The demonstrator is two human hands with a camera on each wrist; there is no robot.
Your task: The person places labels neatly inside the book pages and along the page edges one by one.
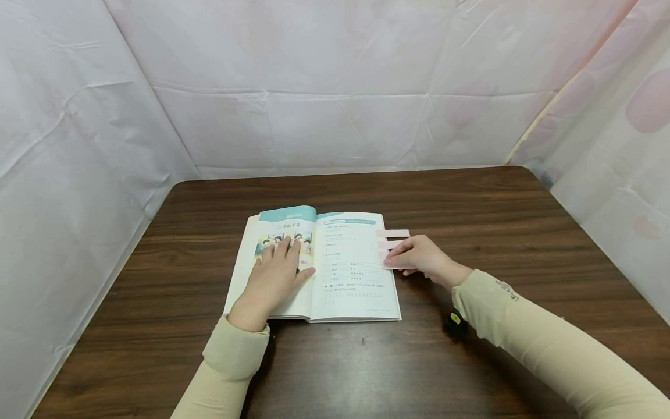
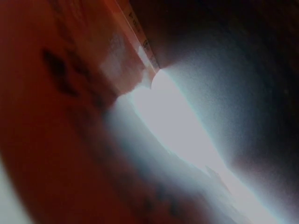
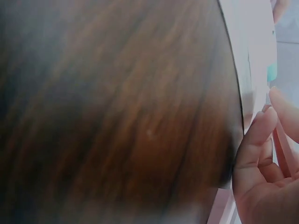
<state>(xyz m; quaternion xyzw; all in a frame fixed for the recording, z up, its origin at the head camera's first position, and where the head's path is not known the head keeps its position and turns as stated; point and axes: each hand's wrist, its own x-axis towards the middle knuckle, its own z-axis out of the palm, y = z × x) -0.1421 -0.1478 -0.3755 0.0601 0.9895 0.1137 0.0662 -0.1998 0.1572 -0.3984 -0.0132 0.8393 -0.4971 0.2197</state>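
An open book point(image 1: 356, 250) lies on the table, a picture on its left page point(image 1: 237, 279) and printed lines on the right. My left hand point(image 1: 274, 276) rests with spread fingers on the left page, partly covering the picture. At the right page's outer edge, my right hand point(image 1: 426, 259) pinches a pink sticky tab point(image 1: 384, 262) between thumb and fingers. Two more pink tabs, an upper one point(image 1: 398, 233) and a lower one point(image 1: 389, 245), stick out past that edge just above it. In the right wrist view the fingertips point(image 3: 266, 119) meet close beside the page edge.
The dark wooden table point(image 1: 361, 372) extends around the book. A small black object with a yellow-green patch point(image 1: 455, 317) shows under the right cuff. Pale patterned sheets point(image 1: 335, 87) hang behind and at both sides. Glare and blur fill much of the left wrist view.
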